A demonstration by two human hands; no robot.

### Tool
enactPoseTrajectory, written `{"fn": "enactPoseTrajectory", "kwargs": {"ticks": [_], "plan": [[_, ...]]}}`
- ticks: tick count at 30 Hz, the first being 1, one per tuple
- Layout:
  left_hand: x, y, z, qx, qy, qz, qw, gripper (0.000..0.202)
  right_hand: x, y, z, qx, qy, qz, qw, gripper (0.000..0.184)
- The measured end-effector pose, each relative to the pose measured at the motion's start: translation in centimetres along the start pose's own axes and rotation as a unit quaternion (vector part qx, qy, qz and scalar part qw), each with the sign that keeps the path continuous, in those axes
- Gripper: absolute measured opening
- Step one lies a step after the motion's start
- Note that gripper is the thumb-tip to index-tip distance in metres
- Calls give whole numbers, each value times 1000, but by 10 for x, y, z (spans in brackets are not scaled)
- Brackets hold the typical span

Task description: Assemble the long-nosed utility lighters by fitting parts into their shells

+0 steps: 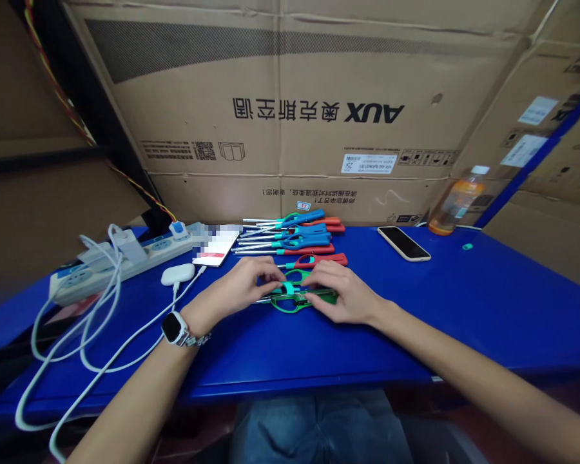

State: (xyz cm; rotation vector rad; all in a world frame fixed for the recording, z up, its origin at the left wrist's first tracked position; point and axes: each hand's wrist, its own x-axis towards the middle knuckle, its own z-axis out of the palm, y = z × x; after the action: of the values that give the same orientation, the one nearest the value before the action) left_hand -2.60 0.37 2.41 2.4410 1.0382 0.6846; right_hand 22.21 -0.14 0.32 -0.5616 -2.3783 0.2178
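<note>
A green long-necked lighter (292, 307) lies at the middle of the table, its metal tube pointing left; its green casing appears to be in two parts. My left hand (244, 283) has its fingers pinched at a small teal piece (287, 288) on the lighter, probably its trigger. From the other side my right hand (345, 290) grips the green casing, with thumb and fingers closed on its handle end. My fingers hide part of the lighter. Just beyond them lies a red lighter (338, 259), and behind it a row of blue lighters (314, 241) and red ones.
A white power strip (140, 256) with looping white cables sits at left, near a white earphone case (178, 274) and a light-screened phone (216, 248). At right are another phone (403, 243), a bottle (457, 203) and a teal bit (467, 246). Cardboard (309, 148) walls the back.
</note>
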Motion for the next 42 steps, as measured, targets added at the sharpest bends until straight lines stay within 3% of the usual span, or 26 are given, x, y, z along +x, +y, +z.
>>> {"fn": "enactPoseTrajectory", "kwargs": {"ticks": [4, 11, 24, 33, 37, 42], "plan": [[-3, 1, 3, 22, -39, -15, 999, 16, -9, -2, -5, -75, -56, -29, 995, 18], [-2, 5, 9, 59, -74, -33, 995, 12, -12, 1, 2, -31, -57, -11, 998, 18], [-6, 5, 22, 28, -14, -46, 998, 11, -13, -2, 1, 29, -80, 40, 996, 18], [-5, 0, 25, -53, -3, -56, 997, 13, -14, 2, -4, 51, -106, 58, 991, 20], [-5, 2, 27, -58, 6, -58, 997, 14, -14, -2, -1, 25, -91, 79, 992, 17], [-3, 2, 31, -39, 18, -41, 998, 13, 0, -16, 14, -88, -29, 138, 986, 19]]}}
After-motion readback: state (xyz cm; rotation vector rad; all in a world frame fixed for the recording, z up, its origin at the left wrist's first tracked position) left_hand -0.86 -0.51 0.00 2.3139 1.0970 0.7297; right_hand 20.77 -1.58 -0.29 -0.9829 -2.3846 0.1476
